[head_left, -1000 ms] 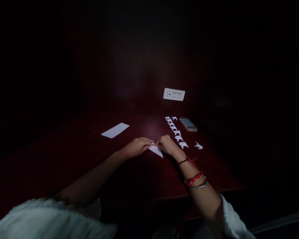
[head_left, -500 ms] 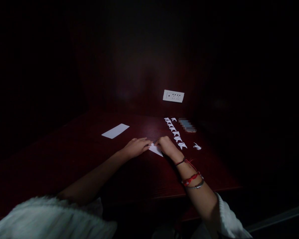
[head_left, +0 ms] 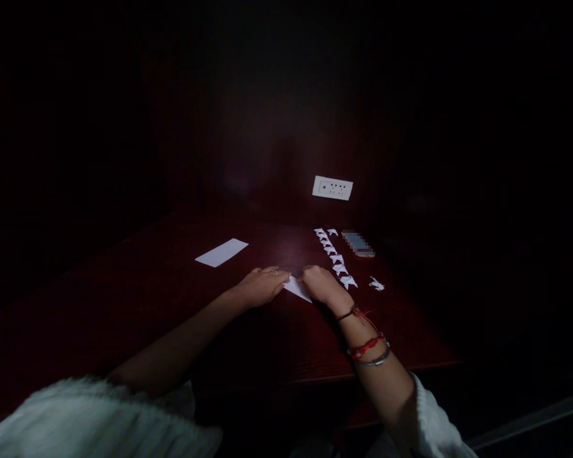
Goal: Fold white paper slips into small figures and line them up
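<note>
A small white paper triangle [head_left: 298,289] lies on the dark red table [head_left: 181,305]. My left hand [head_left: 260,285] presses on its left corner with curled fingers. My right hand [head_left: 321,284], wearing red and silver bracelets at the wrist, pinches its upper right edge. Both hands meet over the paper and hide most of it.
A row of several small white folded paper pieces [head_left: 335,258] runs to the right of my hands, with one more piece [head_left: 377,284] apart. A white paper strip [head_left: 221,252] lies at the left, a phone [head_left: 358,243] at the back right, a white wall socket [head_left: 333,187] behind.
My hands stay on the paper triangle and have shifted only slightly; the view has tipped up a little, so everything sits a bit lower.
</note>
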Tool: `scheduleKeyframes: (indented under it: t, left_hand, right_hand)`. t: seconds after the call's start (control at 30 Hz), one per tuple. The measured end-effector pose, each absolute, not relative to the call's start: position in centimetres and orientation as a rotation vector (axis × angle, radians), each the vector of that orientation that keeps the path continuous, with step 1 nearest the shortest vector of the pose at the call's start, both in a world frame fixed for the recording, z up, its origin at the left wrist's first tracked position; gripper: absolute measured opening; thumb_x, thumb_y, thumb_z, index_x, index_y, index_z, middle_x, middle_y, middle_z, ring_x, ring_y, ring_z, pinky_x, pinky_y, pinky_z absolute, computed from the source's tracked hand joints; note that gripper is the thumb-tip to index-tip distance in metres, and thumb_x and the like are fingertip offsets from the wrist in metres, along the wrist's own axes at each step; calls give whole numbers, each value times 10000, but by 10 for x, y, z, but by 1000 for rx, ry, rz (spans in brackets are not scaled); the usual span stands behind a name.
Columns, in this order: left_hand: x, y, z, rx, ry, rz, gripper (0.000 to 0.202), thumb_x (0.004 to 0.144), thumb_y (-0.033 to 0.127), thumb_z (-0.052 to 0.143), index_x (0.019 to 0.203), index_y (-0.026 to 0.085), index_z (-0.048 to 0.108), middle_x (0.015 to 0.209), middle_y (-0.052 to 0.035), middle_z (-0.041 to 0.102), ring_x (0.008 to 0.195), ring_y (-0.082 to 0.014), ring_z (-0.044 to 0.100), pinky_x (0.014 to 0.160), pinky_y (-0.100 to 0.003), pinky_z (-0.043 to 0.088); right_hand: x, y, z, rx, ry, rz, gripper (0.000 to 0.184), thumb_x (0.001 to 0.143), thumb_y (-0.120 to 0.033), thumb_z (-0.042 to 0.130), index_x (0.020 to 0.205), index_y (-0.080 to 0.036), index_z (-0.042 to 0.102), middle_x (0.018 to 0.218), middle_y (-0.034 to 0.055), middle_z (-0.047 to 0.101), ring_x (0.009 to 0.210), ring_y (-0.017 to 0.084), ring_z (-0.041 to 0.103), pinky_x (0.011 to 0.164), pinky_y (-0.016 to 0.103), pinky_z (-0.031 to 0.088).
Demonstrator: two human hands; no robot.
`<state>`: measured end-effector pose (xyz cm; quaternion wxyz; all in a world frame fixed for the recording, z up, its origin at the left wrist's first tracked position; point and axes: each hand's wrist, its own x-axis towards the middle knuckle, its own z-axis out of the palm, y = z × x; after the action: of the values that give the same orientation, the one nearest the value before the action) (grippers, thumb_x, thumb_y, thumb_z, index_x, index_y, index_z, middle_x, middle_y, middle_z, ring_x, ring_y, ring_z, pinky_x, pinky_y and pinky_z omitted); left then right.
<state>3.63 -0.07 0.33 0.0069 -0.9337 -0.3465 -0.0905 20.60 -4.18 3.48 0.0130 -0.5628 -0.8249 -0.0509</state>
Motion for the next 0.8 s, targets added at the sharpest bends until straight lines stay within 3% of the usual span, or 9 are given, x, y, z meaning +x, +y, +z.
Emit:
scheduleKeyframes:
  t: [0.2, 0.43, 0.8]
  left_hand:
    - [36, -3, 2, -2877, -1007, -349, 291, 810, 240, 325, 1084, 254, 422, 1140, -17, 465, 1068, -207, 358, 817, -357, 297]
    - [39, -7, 6, -2832, -986, -311, 288, 807, 231, 324, 1075, 224, 428, 1103, -49, 486, 1002, -206, 415, 782, -340, 302]
    - [42, -12, 7, -2811, -1056, -316, 295, 808, 242, 311, 1083, 223, 417, 1097, -55, 490, 983, -215, 426, 789, -362, 296]
  right_hand:
    - [207, -41, 32, -1671, -2637, -153, 303, 802, -156, 330, 1016, -207, 540, 940, 85, 539, 865, 153, 524, 734, 228, 373]
    - [206, -39, 30, -1692, -2626, -177, 323, 791, -160, 332, 1047, -237, 513, 979, 80, 526, 890, 167, 517, 723, 250, 385]
    - [208, -42, 42, -1827, -2577, -103, 265, 728, -158, 418, 907, -195, 609, 938, 100, 598, 895, 190, 537, 710, 246, 388]
